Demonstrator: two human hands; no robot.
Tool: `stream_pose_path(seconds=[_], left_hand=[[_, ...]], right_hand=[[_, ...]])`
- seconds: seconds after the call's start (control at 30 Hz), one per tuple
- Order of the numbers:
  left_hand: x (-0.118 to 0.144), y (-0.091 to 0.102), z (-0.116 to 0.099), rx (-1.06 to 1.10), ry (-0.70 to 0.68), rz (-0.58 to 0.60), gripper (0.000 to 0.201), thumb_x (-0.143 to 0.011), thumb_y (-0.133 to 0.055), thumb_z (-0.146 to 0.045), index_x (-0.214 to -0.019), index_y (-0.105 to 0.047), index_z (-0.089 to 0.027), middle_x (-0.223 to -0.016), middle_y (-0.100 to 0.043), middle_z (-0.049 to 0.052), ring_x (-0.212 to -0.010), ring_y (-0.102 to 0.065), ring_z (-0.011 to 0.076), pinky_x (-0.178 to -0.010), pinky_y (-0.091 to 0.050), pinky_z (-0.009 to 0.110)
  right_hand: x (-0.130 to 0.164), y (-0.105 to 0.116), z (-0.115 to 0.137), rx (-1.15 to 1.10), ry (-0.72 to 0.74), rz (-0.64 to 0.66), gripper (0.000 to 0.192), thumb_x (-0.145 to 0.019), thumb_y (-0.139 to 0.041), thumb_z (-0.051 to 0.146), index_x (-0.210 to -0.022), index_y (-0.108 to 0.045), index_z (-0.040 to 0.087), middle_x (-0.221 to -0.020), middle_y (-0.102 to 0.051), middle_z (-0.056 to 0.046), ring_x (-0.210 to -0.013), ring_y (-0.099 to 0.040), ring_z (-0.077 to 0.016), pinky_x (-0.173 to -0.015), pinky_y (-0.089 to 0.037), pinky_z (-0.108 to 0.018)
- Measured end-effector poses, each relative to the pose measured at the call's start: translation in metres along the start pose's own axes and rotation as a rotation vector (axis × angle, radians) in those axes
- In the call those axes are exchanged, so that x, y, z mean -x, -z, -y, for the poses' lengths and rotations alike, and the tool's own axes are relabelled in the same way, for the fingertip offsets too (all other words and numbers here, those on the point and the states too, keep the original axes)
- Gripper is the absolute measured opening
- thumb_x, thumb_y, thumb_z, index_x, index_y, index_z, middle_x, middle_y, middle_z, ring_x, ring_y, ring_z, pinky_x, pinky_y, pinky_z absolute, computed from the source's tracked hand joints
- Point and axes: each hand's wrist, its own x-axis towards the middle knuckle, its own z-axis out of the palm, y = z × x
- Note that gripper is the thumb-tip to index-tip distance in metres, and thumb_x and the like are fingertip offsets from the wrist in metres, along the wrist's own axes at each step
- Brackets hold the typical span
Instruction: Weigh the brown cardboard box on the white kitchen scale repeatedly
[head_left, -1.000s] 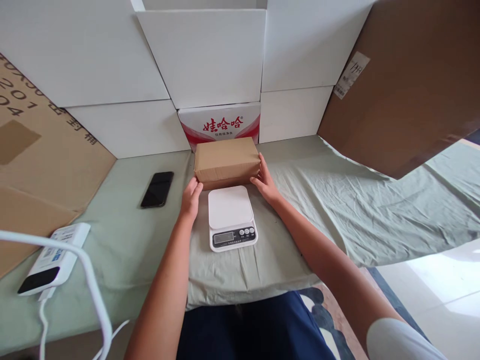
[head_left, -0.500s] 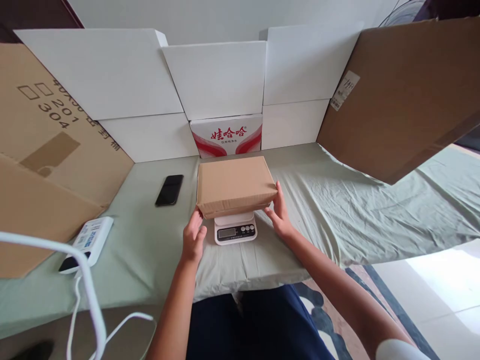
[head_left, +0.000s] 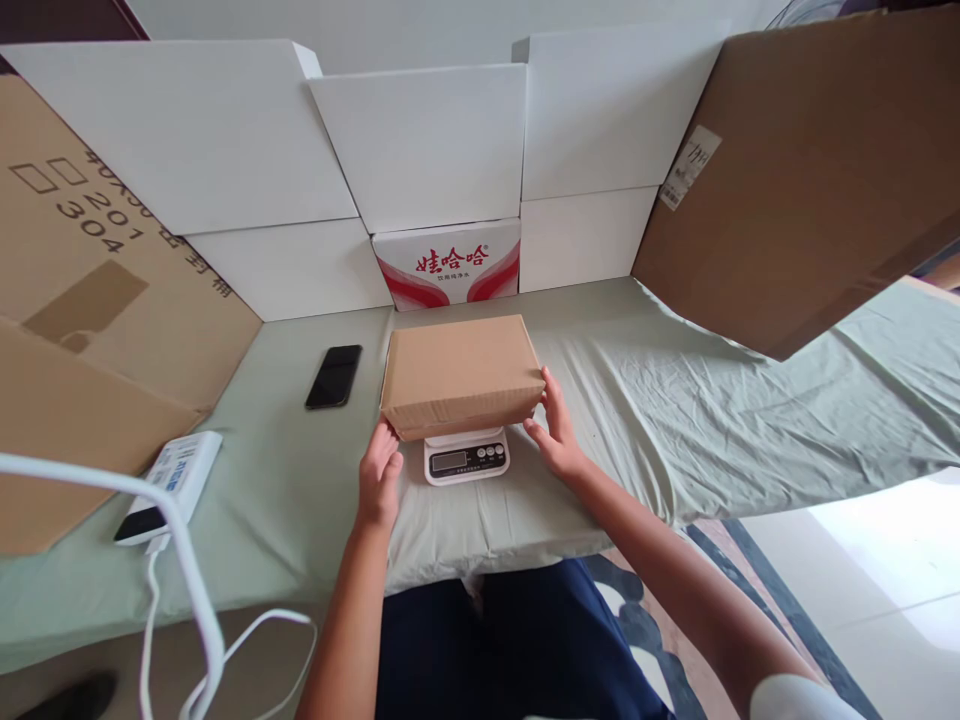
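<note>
head view: left hand (head_left: 379,480) and right hand (head_left: 559,437) clamp fingers on brown rectangular cardboard box (head_left: 461,370), 12 o'clock; uneven release might tip it off white plastic scale (head_left: 466,460).

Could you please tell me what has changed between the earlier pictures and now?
The small cardboard box has moved from behind the white scale toward the person and is now over its platform; whether it rests there fully is hidden. The left hand and right hand came with it and stay at its near corners. The scale and phone stayed put on the cloth.
</note>
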Motion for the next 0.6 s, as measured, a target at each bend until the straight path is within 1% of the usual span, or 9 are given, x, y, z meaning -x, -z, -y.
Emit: stream_pose_path(seconds=[0.13,0.27,0.33,0.43,0.5,0.6], left_hand=[[0.0,0.0,-0.004,0.005,0.01,0.0,0.089,-0.089,-0.064,-0.068,-0.16,-0.05,-0.017,-0.16,-0.055,0.022,-0.153,-0.047,0.0402,-0.127,-0.035,0.056],[0.003,-0.001,-0.005,0.014,0.0,-0.044,0.087,-0.09,-0.062,-0.067,-0.161,-0.048,-0.018,-0.164,-0.05,0.021,-0.159,-0.038,0.0395,-0.129,-0.032,0.055],[0.006,-0.001,-0.004,0.011,-0.003,-0.018,0.086,-0.092,-0.061,-0.066,-0.161,-0.049,-0.017,-0.163,-0.052,0.021,-0.158,-0.039,0.0399,-0.129,-0.033,0.055],[0.002,-0.001,-0.007,0.016,-0.014,0.014,0.086,-0.091,-0.062,-0.067,-0.159,-0.052,-0.015,-0.157,-0.058,0.022,-0.153,-0.046,0.0412,-0.126,-0.038,0.057],[-0.013,-0.002,-0.011,0.043,-0.048,-0.018,0.085,-0.09,-0.064,-0.066,-0.157,-0.053,-0.015,-0.155,-0.06,0.022,-0.15,-0.051,0.041,-0.124,-0.041,0.056],[-0.056,-0.007,-0.016,0.08,-0.13,-0.062,0.081,-0.089,-0.067,-0.064,-0.154,-0.054,-0.017,-0.156,-0.059,0.02,-0.15,-0.052,0.0384,-0.124,-0.041,0.053]], right_hand=[[-0.002,0.002,0.003,0.012,0.001,-0.006,0.078,-0.103,-0.048,0.064,-0.17,-0.017,0.042,-0.168,-0.04,-0.009,-0.152,-0.045,-0.0325,-0.109,-0.057,-0.053],[-0.001,0.002,0.005,0.005,0.001,-0.041,0.077,-0.103,-0.047,0.063,-0.171,-0.017,0.041,-0.171,-0.037,-0.009,-0.155,-0.042,-0.0338,-0.112,-0.054,-0.056],[0.002,0.001,0.005,-0.004,-0.018,-0.019,0.077,-0.103,-0.048,0.063,-0.17,-0.018,0.041,-0.173,-0.035,-0.009,-0.158,-0.039,-0.0338,-0.114,-0.054,-0.056],[-0.003,0.002,0.007,-0.039,-0.044,0.0,0.078,-0.103,-0.05,0.063,-0.17,-0.018,0.041,-0.175,-0.032,-0.006,-0.161,-0.037,-0.0335,-0.118,-0.052,-0.056],[-0.018,0.003,0.009,-0.09,-0.022,-0.019,0.078,-0.102,-0.051,0.065,-0.169,-0.019,0.043,-0.176,-0.031,-0.004,-0.161,-0.038,-0.0334,-0.121,-0.049,-0.057],[-0.06,0.0,0.005,-0.187,0.028,-0.07,0.082,-0.097,-0.056,0.07,-0.167,-0.022,0.045,-0.175,-0.034,-0.002,-0.159,-0.041,-0.0333,-0.125,-0.045,-0.056]])
